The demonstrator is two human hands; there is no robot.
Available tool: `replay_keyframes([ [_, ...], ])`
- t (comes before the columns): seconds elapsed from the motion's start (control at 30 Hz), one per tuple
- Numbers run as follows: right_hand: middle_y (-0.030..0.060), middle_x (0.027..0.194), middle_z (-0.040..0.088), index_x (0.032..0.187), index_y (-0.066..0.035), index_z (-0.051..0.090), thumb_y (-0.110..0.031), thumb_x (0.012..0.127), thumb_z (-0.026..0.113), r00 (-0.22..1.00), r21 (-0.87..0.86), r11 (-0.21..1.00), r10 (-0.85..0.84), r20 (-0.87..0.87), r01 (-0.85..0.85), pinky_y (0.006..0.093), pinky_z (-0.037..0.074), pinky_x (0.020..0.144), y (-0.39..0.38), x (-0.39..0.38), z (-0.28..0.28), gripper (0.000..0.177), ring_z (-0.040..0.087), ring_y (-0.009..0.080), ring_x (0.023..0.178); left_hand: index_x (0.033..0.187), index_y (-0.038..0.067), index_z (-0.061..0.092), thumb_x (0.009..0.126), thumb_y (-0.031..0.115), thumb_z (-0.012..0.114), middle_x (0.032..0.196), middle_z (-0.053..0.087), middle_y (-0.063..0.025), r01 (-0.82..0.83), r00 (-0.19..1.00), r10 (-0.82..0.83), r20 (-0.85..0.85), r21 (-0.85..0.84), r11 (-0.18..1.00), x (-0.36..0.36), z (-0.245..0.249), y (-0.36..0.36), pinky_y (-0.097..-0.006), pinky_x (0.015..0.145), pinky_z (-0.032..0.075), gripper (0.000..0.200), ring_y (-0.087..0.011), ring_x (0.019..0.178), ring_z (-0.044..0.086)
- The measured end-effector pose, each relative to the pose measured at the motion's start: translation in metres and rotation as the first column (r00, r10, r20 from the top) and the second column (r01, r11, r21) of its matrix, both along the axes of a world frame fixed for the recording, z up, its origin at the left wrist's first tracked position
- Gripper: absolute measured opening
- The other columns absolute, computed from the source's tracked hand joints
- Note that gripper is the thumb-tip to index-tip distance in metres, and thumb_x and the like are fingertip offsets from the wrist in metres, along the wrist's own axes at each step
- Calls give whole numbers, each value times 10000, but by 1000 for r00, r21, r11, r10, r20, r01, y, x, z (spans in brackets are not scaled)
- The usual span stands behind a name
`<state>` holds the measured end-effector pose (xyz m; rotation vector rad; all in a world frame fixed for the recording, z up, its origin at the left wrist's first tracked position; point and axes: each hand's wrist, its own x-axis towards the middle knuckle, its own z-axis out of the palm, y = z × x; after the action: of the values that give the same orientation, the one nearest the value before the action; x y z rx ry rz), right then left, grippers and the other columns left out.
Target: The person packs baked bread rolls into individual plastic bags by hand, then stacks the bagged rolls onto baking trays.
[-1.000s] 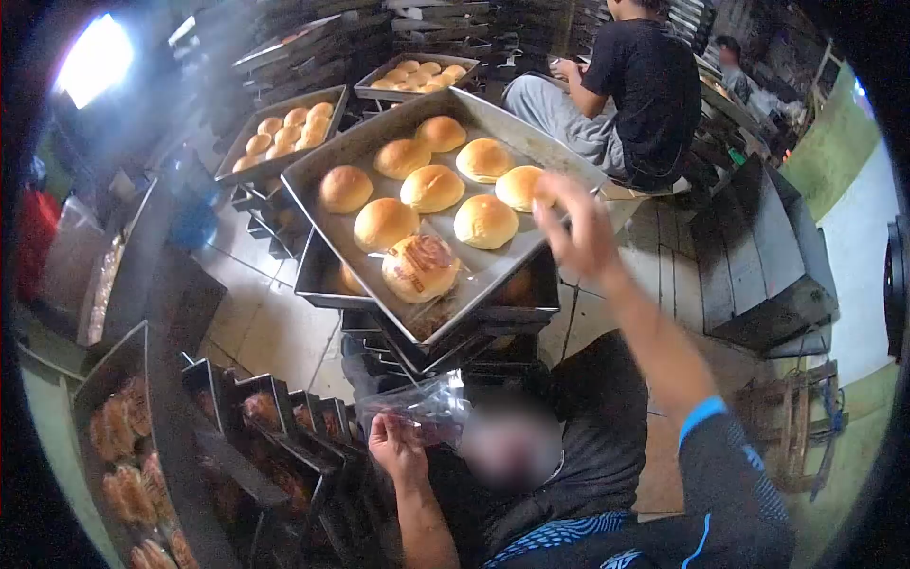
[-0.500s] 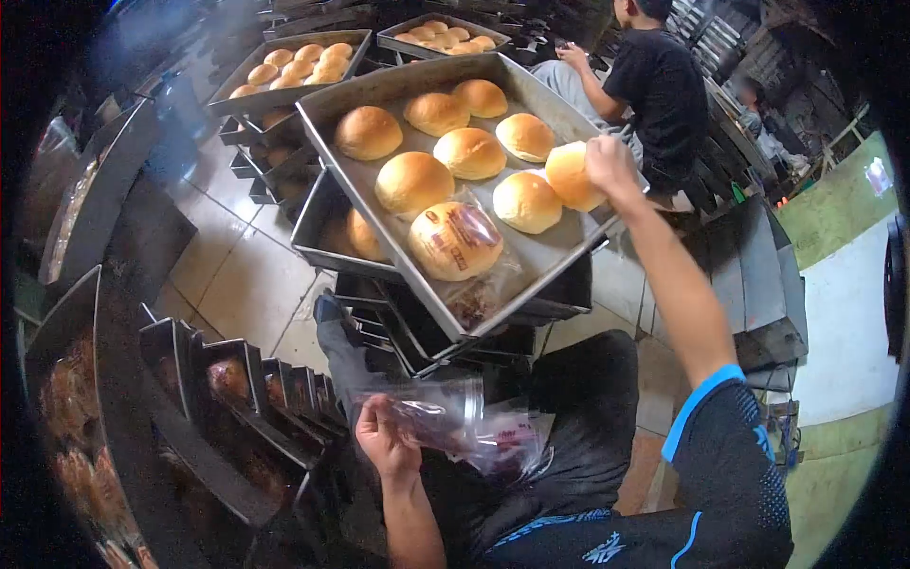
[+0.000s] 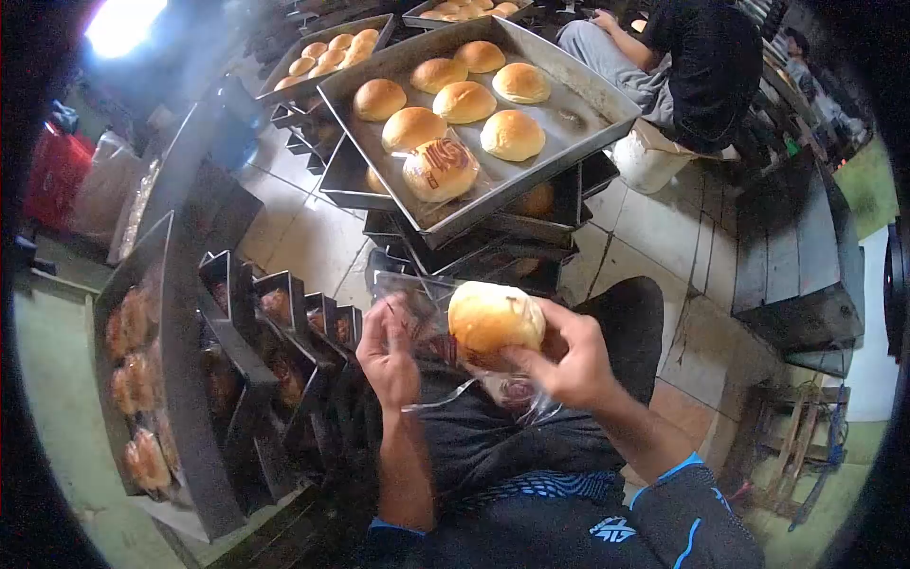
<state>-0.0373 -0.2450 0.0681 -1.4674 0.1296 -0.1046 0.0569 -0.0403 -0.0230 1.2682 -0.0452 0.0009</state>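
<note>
My right hand grips a golden round bun over my lap. Pinched in my left hand is a clear printed plastic bag, whose opening is beside the bun. More clear bags lie on my lap below the bun. Beyond my hands, a metal tray tops a stack of trays. It holds several bare buns and one bun in a printed bag at its near corner.
Other trays of buns stand behind. To the left are dark trays with wrapped bread. A seated person in black is at the upper right, near a white bucket. Dark metal boxes stand at the right.
My right hand has lifted a bun off the tray and brought it down beside the bag in my left hand. The camera view has shifted, so the trays appear higher.
</note>
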Motion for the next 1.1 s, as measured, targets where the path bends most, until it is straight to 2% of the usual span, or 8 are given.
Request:
replay_keyframes([
  [0.1,198,1304,618,1326,-18,585,37,735,720,764,-528,773,89,639,351,459,532,995,16,-8,-22,609,625,407,1185,1563,14,192,984,638,429,1440,451,-233,165,977,-208,-50,-440,883,-31,47,-23,-437,990,512,884,-352,1285,502],
  [0.23,208,1473,484,1384,-52,560,-93,836,619,764,-781,580,389,515,231,517,406,1134,37,-10,-5,553,449,413,1380,1530,-26,248,979,602,321,1474,427,-263,24,988,-114,-102,-634,773,-50,98,-43,-515,1070,436,839,-418,1247,539],
  [0.5,216,1482,472,1270,-96,650,-145,847,637,569,-728,615,496,656,303,499,469,1090,23,-16,4,427,470,403,1364,1607,204,93,929,586,471,1542,306,-294,301,936,-72,345,-679,669,-70,119,-34,-563,1102,419,865,-488,1404,356],
  [0.67,214,1497,441,1415,-29,509,-214,804,601,764,-870,438,474,438,227,553,305,1192,40,-7,15,645,376,421,1424,1523,58,291,934,483,445,1445,436,-294,89,970,-63,235,-102,991,-71,85,-57,-559,1090,426,743,-474,1293,494],
  [0.83,217,1389,538,1307,29,575,-114,812,662,802,-824,561,457,386,77,486,409,1114,45,-24,-16,522,501,396,1325,1376,76,476,966,589,425,1261,614,-168,143,985,-173,1,-565,813,-18,38,-13,-548,906,538,659,-326,1054,650],
  [0.93,188,1202,641,1224,-11,634,-62,795,700,530,-478,498,845,78,-724,427,517,953,17,-18,-40,437,640,361,1105,1412,146,474,968,604,473,1310,599,-101,-8,988,-93,-124,-639,769,-22,47,-3,-525,917,538,638,-309,1131,619],
  [1.03,132,1049,679,1231,-57,634,-52,780,735,774,-484,800,542,329,-355,405,551,786,25,-4,-39,462,683,320,898,1406,33,462,993,530,428,1280,592,-161,-42,974,-123,-188,-690,722,-35,59,-28,-437,947,547,647,-306,1132,624],
  [1.1,136,939,635,1056,-35,640,-49,817,714,715,-525,738,629,305,-425,413,543,762,32,4,-28,250,662,340,857,1403,34,473,946,359,518,1278,590,-176,-52,970,0,-242,-208,977,-24,39,-31,-457,949,542,563,-318,1146,615],
])
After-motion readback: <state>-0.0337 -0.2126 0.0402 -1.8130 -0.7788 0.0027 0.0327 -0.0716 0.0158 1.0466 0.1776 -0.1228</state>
